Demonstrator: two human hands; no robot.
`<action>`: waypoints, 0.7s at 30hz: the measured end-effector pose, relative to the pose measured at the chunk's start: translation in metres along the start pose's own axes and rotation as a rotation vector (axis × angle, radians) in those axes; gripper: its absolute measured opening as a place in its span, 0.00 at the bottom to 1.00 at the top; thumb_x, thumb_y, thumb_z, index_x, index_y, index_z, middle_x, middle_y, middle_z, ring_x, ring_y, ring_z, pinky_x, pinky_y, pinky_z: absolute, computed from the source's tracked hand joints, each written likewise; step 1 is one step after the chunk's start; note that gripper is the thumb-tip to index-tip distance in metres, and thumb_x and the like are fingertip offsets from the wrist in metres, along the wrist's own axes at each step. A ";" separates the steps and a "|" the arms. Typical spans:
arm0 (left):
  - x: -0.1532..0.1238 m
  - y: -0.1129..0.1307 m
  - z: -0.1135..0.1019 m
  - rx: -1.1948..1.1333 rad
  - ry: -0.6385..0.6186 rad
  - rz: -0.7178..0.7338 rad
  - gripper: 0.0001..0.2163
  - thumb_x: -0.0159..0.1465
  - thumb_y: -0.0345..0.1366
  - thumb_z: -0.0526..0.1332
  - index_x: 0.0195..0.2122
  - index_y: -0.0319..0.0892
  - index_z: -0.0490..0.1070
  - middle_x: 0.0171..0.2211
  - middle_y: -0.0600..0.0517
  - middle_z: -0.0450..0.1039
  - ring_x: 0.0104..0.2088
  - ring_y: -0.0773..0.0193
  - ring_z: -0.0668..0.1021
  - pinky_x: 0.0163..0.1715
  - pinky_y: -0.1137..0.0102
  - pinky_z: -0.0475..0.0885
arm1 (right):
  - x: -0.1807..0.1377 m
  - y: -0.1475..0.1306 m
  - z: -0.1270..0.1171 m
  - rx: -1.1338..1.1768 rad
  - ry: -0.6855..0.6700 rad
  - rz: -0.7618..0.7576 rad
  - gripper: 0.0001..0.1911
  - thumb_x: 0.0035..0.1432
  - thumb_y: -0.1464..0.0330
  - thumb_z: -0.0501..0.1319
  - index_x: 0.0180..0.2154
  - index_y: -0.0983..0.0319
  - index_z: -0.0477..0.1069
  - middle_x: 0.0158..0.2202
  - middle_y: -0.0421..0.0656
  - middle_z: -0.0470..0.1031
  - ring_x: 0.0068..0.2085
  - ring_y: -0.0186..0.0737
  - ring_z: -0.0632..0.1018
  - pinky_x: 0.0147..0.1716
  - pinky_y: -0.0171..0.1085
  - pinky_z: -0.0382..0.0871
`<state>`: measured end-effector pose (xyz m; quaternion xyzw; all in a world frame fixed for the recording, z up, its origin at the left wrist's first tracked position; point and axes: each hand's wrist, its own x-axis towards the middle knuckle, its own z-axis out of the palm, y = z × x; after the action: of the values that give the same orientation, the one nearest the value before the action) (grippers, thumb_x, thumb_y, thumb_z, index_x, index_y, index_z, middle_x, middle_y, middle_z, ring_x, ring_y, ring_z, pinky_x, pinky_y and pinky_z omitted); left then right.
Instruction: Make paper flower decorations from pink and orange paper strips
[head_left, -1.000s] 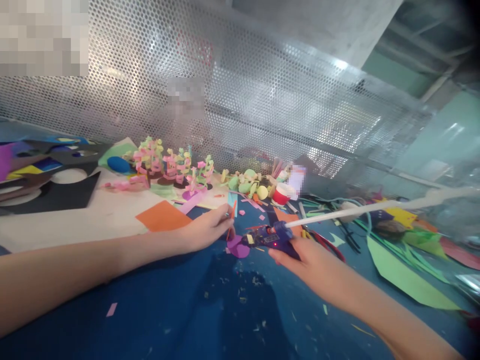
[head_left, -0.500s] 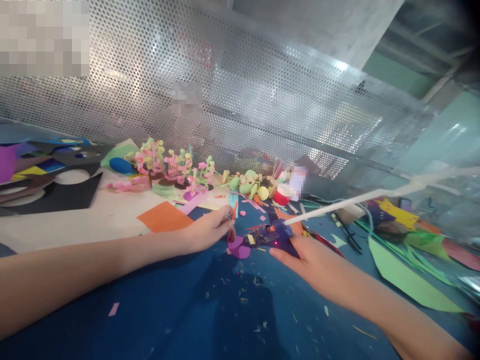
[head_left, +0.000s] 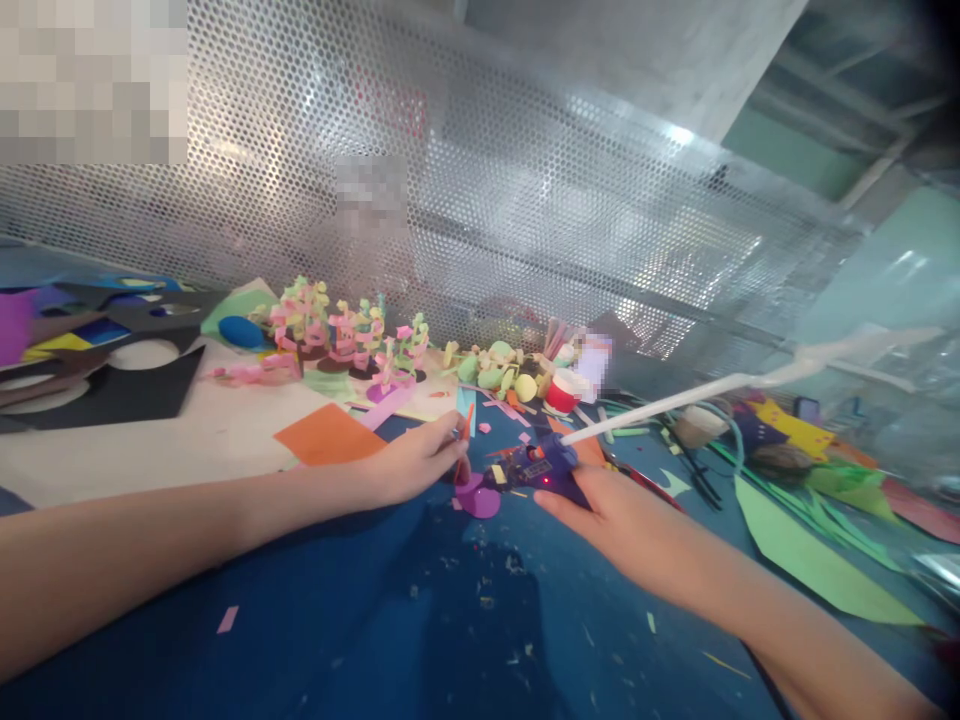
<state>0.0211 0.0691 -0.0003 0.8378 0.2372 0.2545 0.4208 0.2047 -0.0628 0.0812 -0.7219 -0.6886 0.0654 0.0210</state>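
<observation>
Near the middle of the table, my left hand (head_left: 425,458) pinches a thin orange strip (head_left: 469,424) that stands upright just above a purple disc (head_left: 478,497). My right hand (head_left: 600,497) is wrapped round the handle of a dark blue glue gun (head_left: 540,468), whose small red light is lit. A long white glue stick (head_left: 660,407) juts from the back of the gun, up and to the right. The gun's nozzle points left and reaches the purple disc's right side, by the foot of the strip. Whether the tip touches the disc, I cannot tell.
Pink and yellow paper models (head_left: 345,335) stand at the back left, beside pale green and yellow discs (head_left: 499,370). An orange sheet (head_left: 330,433) lies left of my hand. A red and white cup (head_left: 566,390) is behind the gun. Green sheets (head_left: 817,555) lie to the right.
The glue gun and my right hand have shifted slightly left, bringing the nozzle closer to the strip's foot. My left hand stays where it was, with the strip.
</observation>
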 end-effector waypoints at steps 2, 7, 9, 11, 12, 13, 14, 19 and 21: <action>0.000 -0.001 0.000 -0.004 -0.004 0.004 0.06 0.65 0.40 0.45 0.32 0.45 0.54 0.30 0.55 0.75 0.34 0.64 0.76 0.39 0.69 0.66 | 0.000 -0.001 0.000 0.027 -0.023 -0.003 0.20 0.59 0.55 0.47 0.30 0.62 0.67 0.25 0.43 0.70 0.24 0.38 0.71 0.22 0.34 0.59; 0.000 0.001 0.000 -0.006 -0.007 -0.010 0.06 0.65 0.39 0.45 0.32 0.45 0.54 0.30 0.55 0.75 0.34 0.64 0.76 0.39 0.69 0.66 | -0.001 -0.001 -0.001 0.014 -0.029 0.005 0.20 0.59 0.55 0.46 0.29 0.62 0.66 0.27 0.44 0.71 0.26 0.39 0.71 0.23 0.34 0.58; 0.000 0.001 0.000 -0.009 -0.004 -0.012 0.06 0.65 0.40 0.45 0.32 0.45 0.54 0.30 0.55 0.75 0.34 0.64 0.76 0.39 0.69 0.66 | -0.001 0.000 -0.001 0.017 -0.037 0.007 0.20 0.59 0.55 0.46 0.29 0.62 0.66 0.26 0.44 0.71 0.26 0.39 0.71 0.22 0.34 0.58; 0.000 0.001 0.000 -0.009 -0.002 -0.004 0.06 0.65 0.40 0.45 0.33 0.45 0.54 0.30 0.55 0.75 0.35 0.64 0.76 0.38 0.69 0.66 | -0.002 0.001 -0.001 0.039 -0.050 -0.001 0.20 0.59 0.55 0.46 0.29 0.62 0.66 0.26 0.43 0.70 0.26 0.39 0.71 0.22 0.34 0.58; 0.000 0.001 0.000 -0.007 -0.001 0.003 0.06 0.65 0.40 0.45 0.33 0.45 0.54 0.30 0.55 0.75 0.35 0.64 0.76 0.39 0.69 0.66 | -0.001 0.002 0.000 0.052 -0.044 -0.006 0.20 0.59 0.54 0.46 0.29 0.61 0.66 0.26 0.43 0.70 0.26 0.39 0.71 0.22 0.34 0.58; 0.000 0.001 0.000 -0.002 0.001 0.012 0.06 0.65 0.40 0.45 0.33 0.45 0.54 0.30 0.55 0.75 0.35 0.64 0.76 0.39 0.69 0.66 | -0.001 0.003 0.001 0.067 -0.031 -0.006 0.20 0.59 0.54 0.46 0.29 0.61 0.66 0.26 0.42 0.70 0.26 0.39 0.70 0.22 0.33 0.58; 0.000 0.001 -0.001 0.004 0.001 0.019 0.06 0.65 0.40 0.45 0.33 0.45 0.54 0.31 0.55 0.75 0.35 0.64 0.76 0.39 0.69 0.66 | -0.001 0.003 0.001 0.091 -0.024 0.003 0.20 0.58 0.54 0.47 0.29 0.61 0.66 0.25 0.42 0.69 0.25 0.38 0.70 0.22 0.33 0.58; -0.001 0.004 -0.003 0.017 -0.024 0.016 0.07 0.66 0.40 0.45 0.33 0.45 0.54 0.32 0.55 0.75 0.37 0.65 0.75 0.40 0.69 0.65 | -0.004 0.012 0.000 0.523 -0.130 0.112 0.21 0.58 0.53 0.50 0.28 0.63 0.68 0.20 0.38 0.65 0.22 0.32 0.67 0.22 0.31 0.59; -0.002 0.005 -0.003 0.011 -0.027 0.007 0.07 0.66 0.40 0.44 0.33 0.45 0.53 0.31 0.55 0.75 0.37 0.64 0.75 0.39 0.69 0.65 | -0.010 0.021 -0.002 0.781 -0.151 0.156 0.20 0.56 0.54 0.53 0.31 0.64 0.69 0.22 0.38 0.65 0.23 0.30 0.66 0.23 0.30 0.60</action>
<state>0.0190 0.0672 0.0050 0.8442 0.2300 0.2434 0.4185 0.2252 -0.0737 0.0817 -0.7028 -0.5547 0.3766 0.2380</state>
